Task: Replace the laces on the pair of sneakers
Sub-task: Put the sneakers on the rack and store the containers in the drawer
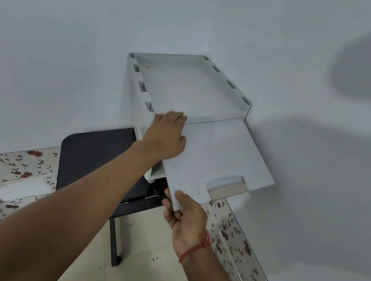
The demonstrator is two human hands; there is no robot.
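Sneakers: none showed in the head view; whether they sat inside the white storage box (189,86) could not be told.
Storage box: stood on a dark table (92,156) in the corner of pale walls, its open-topped upper tray facing the camera.
Front flap: a white ribbed door (221,159) with a cut-out handle, swung outward and upward from the box front.
Left hand: the left hand (166,137) rested on the front left corner of the box top, fingers curled over the rim.
Right hand: the right hand (184,217) pinched the flap's lower corner, thumb on top; a red thread bracelet (195,248) circled the wrist.
Floor edge: floral-patterned tiles (234,235) ran along the wall base.
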